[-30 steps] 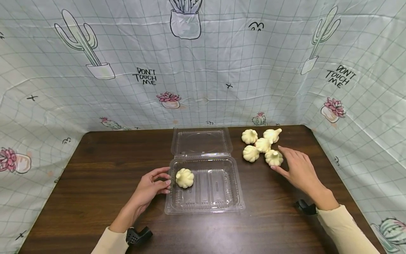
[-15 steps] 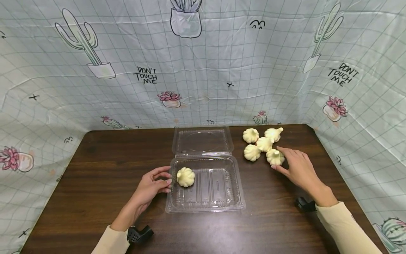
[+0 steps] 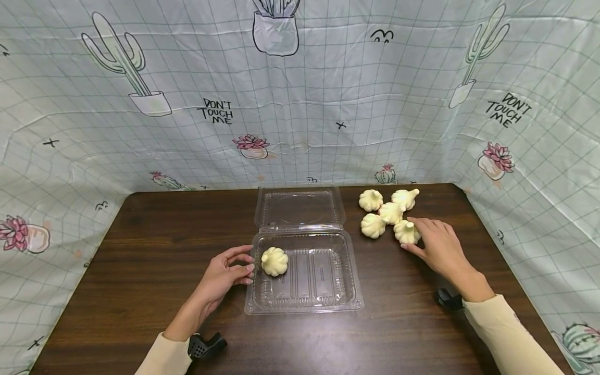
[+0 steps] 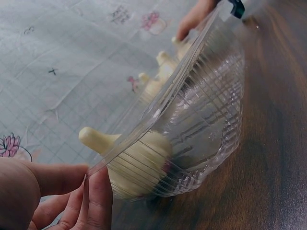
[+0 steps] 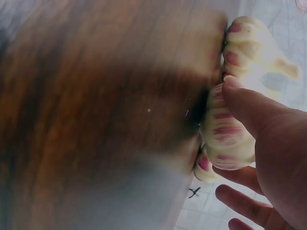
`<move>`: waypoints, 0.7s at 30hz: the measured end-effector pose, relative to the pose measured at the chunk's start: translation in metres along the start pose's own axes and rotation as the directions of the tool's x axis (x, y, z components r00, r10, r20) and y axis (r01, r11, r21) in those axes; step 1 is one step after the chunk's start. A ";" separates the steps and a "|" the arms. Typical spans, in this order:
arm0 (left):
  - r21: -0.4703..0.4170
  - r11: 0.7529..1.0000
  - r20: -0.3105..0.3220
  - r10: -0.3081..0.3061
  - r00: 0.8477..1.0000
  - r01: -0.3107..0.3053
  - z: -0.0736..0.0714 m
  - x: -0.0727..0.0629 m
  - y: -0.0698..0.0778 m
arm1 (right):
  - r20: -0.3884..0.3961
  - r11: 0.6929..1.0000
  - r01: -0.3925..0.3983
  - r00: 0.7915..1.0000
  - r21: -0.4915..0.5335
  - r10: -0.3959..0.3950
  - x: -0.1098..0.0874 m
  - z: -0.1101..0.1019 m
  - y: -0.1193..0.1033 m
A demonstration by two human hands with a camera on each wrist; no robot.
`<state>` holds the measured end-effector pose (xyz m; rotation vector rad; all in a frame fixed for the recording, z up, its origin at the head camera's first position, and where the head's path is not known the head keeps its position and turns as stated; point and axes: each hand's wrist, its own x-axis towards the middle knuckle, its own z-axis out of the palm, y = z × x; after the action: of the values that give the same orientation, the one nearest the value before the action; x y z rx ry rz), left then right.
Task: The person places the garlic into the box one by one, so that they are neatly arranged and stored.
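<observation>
In the head view a clear plastic clamshell container (image 3: 304, 307) lies with its lid (image 3: 300, 208) folded back. One garlic bulb (image 3: 274, 261) sits at the left inside it. My left hand (image 3: 224, 276) pinches the container's left rim between thumb and fingers, plain in the left wrist view, where the rim (image 4: 158, 112) runs up from the fingertips. At the right, my right hand (image 3: 440, 247) holds the nearest bulb (image 3: 405, 233) of a loose group, thumb on the near side and a finger on the far side. The right wrist view shows purple streaks on this garlic bulb (image 5: 225, 129).
Other garlic bulbs (image 3: 390, 213) lie close around the held one, near the back right of the dark wooden table (image 3: 187, 224). A printed cloth (image 3: 300, 104) hangs behind the table and along its sides. Each wrist carries a black camera (image 3: 206, 346).
My right hand has drawn in slightly, its thumb and finger closing onto the garlic bulb. The left hand stays on the container's rim. The head view has shifted a little.
</observation>
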<state>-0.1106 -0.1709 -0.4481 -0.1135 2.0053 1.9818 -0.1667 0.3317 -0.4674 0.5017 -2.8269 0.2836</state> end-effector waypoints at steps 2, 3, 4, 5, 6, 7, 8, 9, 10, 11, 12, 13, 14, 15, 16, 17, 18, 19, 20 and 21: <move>-0.001 1.000 0.000 0.001 1.000 -0.001 0.000 0.000 0.000 | -0.018 1.000 0.006 1.000 -0.011 -0.006 -0.001 0.000 0.000; -0.001 1.000 -0.001 0.001 1.000 -0.001 0.000 0.000 0.000 | -0.027 1.000 0.006 1.000 -0.011 -0.007 -0.001 -0.001 0.000; -0.002 1.000 0.000 0.001 1.000 -0.001 0.000 0.000 0.000 | -0.037 1.000 0.009 0.999 -0.012 -0.009 -0.002 -0.001 0.000; -0.001 1.000 0.000 0.002 1.000 -0.002 0.000 0.000 0.000 | -0.045 1.000 0.011 0.999 -0.012 -0.011 -0.003 -0.002 0.000; 0.000 1.000 0.002 0.002 1.000 -0.002 0.000 0.000 0.000 | -0.052 1.000 0.014 0.999 -0.011 -0.014 -0.004 -0.002 0.000; -0.002 1.000 0.003 0.003 1.000 -0.003 0.000 0.000 0.000 | -0.059 1.000 0.017 0.998 -0.011 -0.017 -0.005 -0.003 0.000; -0.003 1.000 0.005 0.004 1.000 -0.004 0.000 0.000 -0.001 | -0.061 1.000 0.017 0.998 -0.011 -0.017 -0.006 -0.004 0.000; -0.004 1.000 0.008 0.006 1.000 -0.006 0.000 0.000 -0.001 | -0.061 1.000 0.016 0.998 -0.011 -0.017 -0.008 -0.005 -0.001; -0.005 1.000 0.011 0.007 1.000 -0.007 0.000 0.000 -0.001 | -0.063 1.000 0.016 0.998 -0.014 -0.017 -0.008 -0.006 -0.001; -0.005 1.000 0.014 0.009 1.000 -0.009 -0.001 0.000 -0.001 | -0.064 1.000 0.014 0.998 -0.017 -0.015 -0.009 -0.007 -0.002; -0.007 1.000 0.016 0.011 1.000 -0.011 -0.001 -0.001 -0.001 | -0.065 1.000 0.012 0.998 -0.019 -0.013 -0.010 -0.009 -0.003; -0.008 1.000 0.019 0.013 1.000 -0.013 -0.001 -0.001 -0.001 | -0.069 1.000 0.011 0.998 -0.022 -0.013 -0.011 -0.010 -0.004; -0.008 1.000 0.021 0.014 1.000 -0.014 -0.001 -0.001 -0.001 | -0.072 1.000 0.011 0.997 -0.025 -0.013 -0.012 -0.011 -0.005; -0.009 1.000 0.022 0.016 1.000 -0.016 -0.001 -0.001 -0.001 | -0.081 0.999 0.015 0.997 -0.029 -0.017 -0.013 -0.013 -0.006; -0.010 1.000 0.023 0.017 1.000 -0.016 -0.001 -0.001 -0.001 | -0.092 0.999 0.022 0.995 -0.032 -0.025 -0.013 -0.014 -0.007; -0.010 1.000 0.022 0.017 1.000 -0.017 -0.001 -0.001 -0.001 | -0.102 0.999 0.030 0.994 -0.033 -0.033 -0.014 -0.015 -0.008; -0.010 1.000 0.020 0.017 1.000 -0.017 -0.001 -0.001 -0.001 | -0.114 0.999 0.040 0.993 -0.033 -0.044 -0.014 -0.017 -0.010; -0.010 1.000 0.018 0.018 1.000 -0.017 -0.001 -0.001 -0.001 | -0.126 0.998 0.052 0.990 -0.033 -0.056 -0.014 -0.019 -0.011; -0.011 1.000 0.017 0.018 1.000 -0.018 -0.001 -0.001 -0.001 | -0.137 0.998 0.062 0.988 -0.029 -0.066 -0.014 -0.021 -0.013; -0.012 1.000 0.016 0.018 1.000 -0.018 -0.001 -0.001 -0.002 | -0.149 0.997 0.076 0.986 -0.027 -0.079 -0.014 -0.023 -0.015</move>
<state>-0.1096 -0.1722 -0.4494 -0.0820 1.9921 1.9994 -0.1434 0.3273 -0.4474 0.5595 -2.6549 0.2643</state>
